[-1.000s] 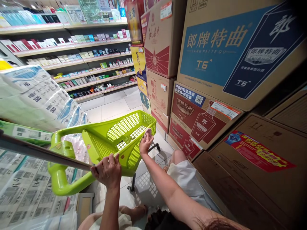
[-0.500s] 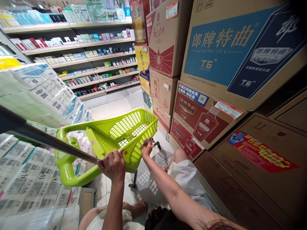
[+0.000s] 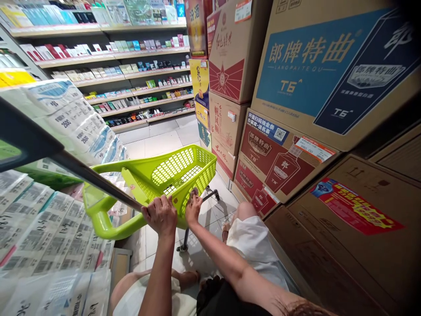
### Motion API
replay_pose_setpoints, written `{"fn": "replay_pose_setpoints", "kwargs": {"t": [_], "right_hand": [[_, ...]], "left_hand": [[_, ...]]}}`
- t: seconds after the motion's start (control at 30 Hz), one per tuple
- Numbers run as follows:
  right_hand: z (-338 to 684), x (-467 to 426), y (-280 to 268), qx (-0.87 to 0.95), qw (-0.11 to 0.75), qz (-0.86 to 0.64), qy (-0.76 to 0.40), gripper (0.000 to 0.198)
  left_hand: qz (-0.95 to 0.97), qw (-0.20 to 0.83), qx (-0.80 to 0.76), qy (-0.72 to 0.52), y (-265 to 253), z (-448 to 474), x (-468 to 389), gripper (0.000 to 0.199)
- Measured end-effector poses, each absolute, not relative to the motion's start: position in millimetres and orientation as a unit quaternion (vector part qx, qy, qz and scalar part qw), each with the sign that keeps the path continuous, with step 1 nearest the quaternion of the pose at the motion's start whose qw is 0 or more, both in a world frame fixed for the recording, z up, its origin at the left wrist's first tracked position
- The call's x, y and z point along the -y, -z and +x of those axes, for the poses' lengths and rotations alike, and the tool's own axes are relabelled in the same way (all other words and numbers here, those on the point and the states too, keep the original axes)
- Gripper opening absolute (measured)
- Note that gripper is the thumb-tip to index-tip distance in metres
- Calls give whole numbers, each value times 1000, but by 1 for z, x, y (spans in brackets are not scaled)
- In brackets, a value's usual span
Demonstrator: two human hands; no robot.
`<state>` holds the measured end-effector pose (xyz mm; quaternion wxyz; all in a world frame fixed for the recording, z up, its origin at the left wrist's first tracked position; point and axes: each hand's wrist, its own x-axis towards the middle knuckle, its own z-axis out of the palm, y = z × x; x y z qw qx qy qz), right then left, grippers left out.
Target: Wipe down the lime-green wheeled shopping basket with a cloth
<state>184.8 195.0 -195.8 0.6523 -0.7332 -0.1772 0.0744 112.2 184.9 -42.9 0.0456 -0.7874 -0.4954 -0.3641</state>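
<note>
The fingers of my left hand [image 3: 161, 215] are wrapped round the lower end of a metal bar [image 3: 98, 180] that slants down from a dark fitting [image 3: 36, 131] at the upper left. Beside that hand, a lime-green shopping cart basket [image 3: 174, 189] with lattice sides stands tilted over the floor on dark wheeled legs [image 3: 183, 246]. Against the basket's near side, my right hand [image 3: 193, 208] is closed on a small greyish cloth [image 3: 194, 193]. Part of the cloth is hidden by the fingers. Whether the bar belongs to the cart, I cannot tell.
Stacked liquor cartons [image 3: 309, 66] rise close on the right. Plastic-wrapped paper packs [image 3: 66, 219] are piled on the left. Across the tiled floor [image 3: 154, 139], shelves [image 3: 144, 52] hold many small boxed goods. My knees are at the bottom.
My right hand has slid a little left and toward me along the basket's side with the cloth. The bar, the cart's handle end and my left hand have shifted slightly right in view.
</note>
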Motion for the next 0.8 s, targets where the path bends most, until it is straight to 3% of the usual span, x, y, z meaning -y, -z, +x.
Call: {"fn": "replay_pose_setpoints", "kwargs": {"t": [0.1, 0.27, 0.5, 0.6, 0.67, 0.73, 0.8], "right_hand": [[164, -193, 198, 204, 663, -716, -76, 59], [163, -197, 197, 60, 633, -755, -159, 44], [143, -186, 169, 231, 670, -698, -103, 60], [161, -176, 161, 201, 669, -711, -83, 61], [185, -175, 154, 183, 672, -715, -67, 62], [209, -180, 146, 176, 671, -717, -65, 63], [224, -189, 138, 147, 660, -732, -85, 60]], "left_hand": [[-790, 48, 489, 366, 46, 112, -184, 26], [-790, 28, 477, 385, 45, 110, -184, 26], [-801, 34, 462, 380, 41, 107, -179, 29], [-779, 35, 437, 448, 47, 87, -174, 27], [-688, 88, 485, 532, 48, 68, -174, 34], [-596, 141, 538, 579, 43, 48, -180, 57], [-601, 133, 532, 581, 32, 33, -190, 58]]}}
